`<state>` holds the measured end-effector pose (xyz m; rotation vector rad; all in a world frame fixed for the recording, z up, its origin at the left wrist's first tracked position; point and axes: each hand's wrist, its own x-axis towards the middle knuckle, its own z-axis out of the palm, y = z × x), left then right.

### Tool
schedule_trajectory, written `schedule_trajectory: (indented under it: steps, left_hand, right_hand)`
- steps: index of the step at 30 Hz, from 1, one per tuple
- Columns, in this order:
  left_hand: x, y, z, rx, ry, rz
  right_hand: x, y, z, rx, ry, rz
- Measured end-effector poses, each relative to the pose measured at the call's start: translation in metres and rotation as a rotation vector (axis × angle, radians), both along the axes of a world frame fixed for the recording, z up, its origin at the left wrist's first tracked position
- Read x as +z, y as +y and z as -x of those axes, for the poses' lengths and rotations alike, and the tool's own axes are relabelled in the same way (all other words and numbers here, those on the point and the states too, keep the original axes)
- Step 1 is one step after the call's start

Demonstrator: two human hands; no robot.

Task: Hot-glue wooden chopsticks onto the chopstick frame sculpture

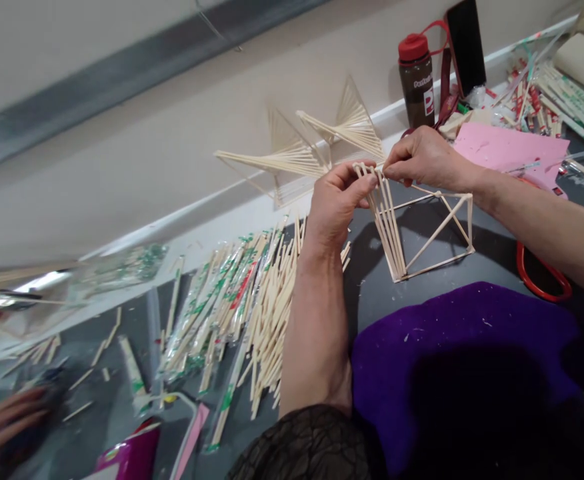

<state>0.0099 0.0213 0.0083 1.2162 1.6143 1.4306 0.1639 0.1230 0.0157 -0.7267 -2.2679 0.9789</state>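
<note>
Pale wood at the heart of it, and we're on the head view: a stick frame (389, 233) sits over the grey table (369, 293), just above the purple cloth (447, 310), its fan of sticks narrowing to one low corner and its open side stretching away to the right. Left hand (336, 200) on the fan, thumb and forefinger pinching the sticks near their upper ends! Right hand (425, 160) just beside it, thumb and fingertips pressed together at the fan's top edge; whether a stick is caught between them, I can't tell. Behind the hands, fanned models (297, 160) stand close to the wall. Up to the right, a red-capped bottle (417, 87) beside a dark phone (466, 50), with pink paper (512, 150) below and a heap of wrapped sticks beyond. Under the right forearm, a red loop (542, 283), partly hidden. Left of the left forearm, loose sticks (271, 313) lie piled, paper-wrapped packets (217, 287) just beside them. And way down in the left corner, blurred, another person's hand (7, 420), near some scattered stick pieces; its grip can't be made out.
</note>
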Motion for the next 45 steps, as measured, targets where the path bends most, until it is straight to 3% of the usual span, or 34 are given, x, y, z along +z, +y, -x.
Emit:
schedule_trajectory:
  steps: [5, 8, 14, 21, 29, 45]
  left_hand:
    - [-0.007, -0.016, 0.009, 0.078, 0.022, 0.019]
    - [-0.014, -0.038, 0.012, 0.113, 0.068, 0.122]
    - [-0.03, -0.075, 0.004, -0.152, -0.106, 0.355]
    - [-0.044, -0.075, -0.005, -0.418, -0.269, 0.51]
    - [-0.057, -0.072, -0.013, -0.455, -0.322, 0.539]
    - [-0.062, -0.068, -0.013, -0.478, -0.321, 0.539]
  right_hand:
    - [-0.002, 0.001, -0.001, 0.011, 0.01, 0.02]
    - [-0.001, 0.001, -0.002, 0.019, 0.04, 0.057]
    - [0.004, -0.001, -0.004, 0.017, 0.056, 0.125]
    - [0.011, -0.005, -0.003, 0.001, 0.048, 0.148]
    - [0.011, -0.003, -0.005, -0.004, 0.046, 0.212]
    - [0.005, 0.0, -0.006, 0.015, 0.065, 0.224]
